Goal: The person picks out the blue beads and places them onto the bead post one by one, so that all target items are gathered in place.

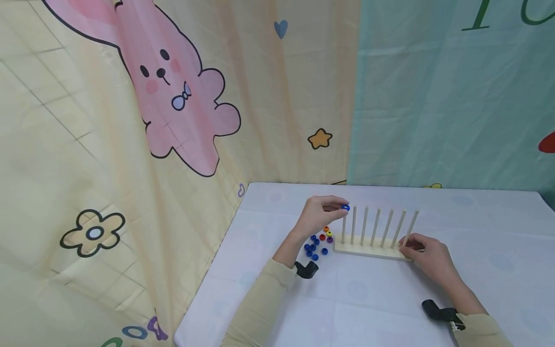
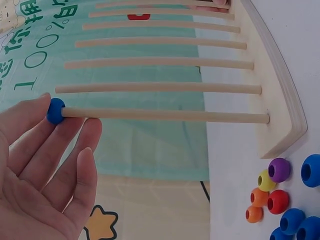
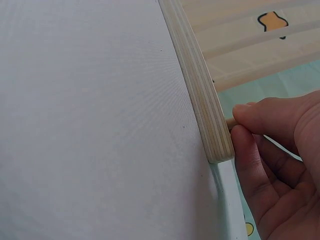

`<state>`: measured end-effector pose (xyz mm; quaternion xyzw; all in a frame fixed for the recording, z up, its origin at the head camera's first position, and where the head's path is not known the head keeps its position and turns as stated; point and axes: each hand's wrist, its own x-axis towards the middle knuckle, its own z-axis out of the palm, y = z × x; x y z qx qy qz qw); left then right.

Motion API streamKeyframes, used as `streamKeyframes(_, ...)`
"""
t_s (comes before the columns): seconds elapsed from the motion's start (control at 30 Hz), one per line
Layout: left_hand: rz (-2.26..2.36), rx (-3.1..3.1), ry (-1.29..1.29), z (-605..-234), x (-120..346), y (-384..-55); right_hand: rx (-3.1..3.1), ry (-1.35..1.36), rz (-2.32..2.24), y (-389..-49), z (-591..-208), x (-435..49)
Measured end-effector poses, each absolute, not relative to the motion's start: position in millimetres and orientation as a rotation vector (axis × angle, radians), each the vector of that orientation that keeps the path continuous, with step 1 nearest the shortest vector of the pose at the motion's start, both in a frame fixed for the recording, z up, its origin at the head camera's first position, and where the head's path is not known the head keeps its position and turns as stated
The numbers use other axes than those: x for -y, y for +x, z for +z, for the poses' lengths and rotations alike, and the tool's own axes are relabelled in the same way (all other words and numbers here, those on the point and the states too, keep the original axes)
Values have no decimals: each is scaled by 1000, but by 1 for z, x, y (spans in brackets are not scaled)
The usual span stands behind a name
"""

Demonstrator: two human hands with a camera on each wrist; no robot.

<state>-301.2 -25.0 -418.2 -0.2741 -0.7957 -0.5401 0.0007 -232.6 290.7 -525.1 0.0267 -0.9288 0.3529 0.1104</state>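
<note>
My left hand [image 1: 320, 212] pinches a blue bead [image 2: 55, 111] between thumb and fingertips, right at the top end of the leftmost wooden peg [image 2: 165, 115]. In the left wrist view the peg's tip meets the bead; how far it enters the hole is hidden. The peg belongs to a pale wooden board [image 1: 368, 248] with a row of several upright pegs, none of them carrying a bead. At the board's other end my right hand [image 1: 429, 255] pinches the foot of the rightmost peg [image 3: 230, 123] between thumb and finger.
Loose blue beads [image 1: 315, 257] lie left of the board, together with a red bead [image 2: 278, 202], a purple bead [image 2: 279, 170], a yellow bead [image 2: 266, 180] and two orange ones. The white-covered table [image 1: 355, 299] borders a printed curtain [image 1: 282, 96] behind and at left.
</note>
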Motion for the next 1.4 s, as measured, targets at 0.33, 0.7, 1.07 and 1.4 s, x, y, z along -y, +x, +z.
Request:
streamKeyframes(0.33,-1691,2518,-832,-422,24,-301,2732,76,1034,-234,-527,-291)
streamKeyframes(0.7,-1686,2549,-805,-428,23,-301,2718,81,1031,-233,-526,-291)
streamKeyframes(1.07,-1721,2534,-817,-439,24,-302,2719,85,1035,-234,-528,-292)
streamKeyframes(1.4,-1711,2520,-821,-449,22,-303,2723,83,1033,-234,-525,-292)
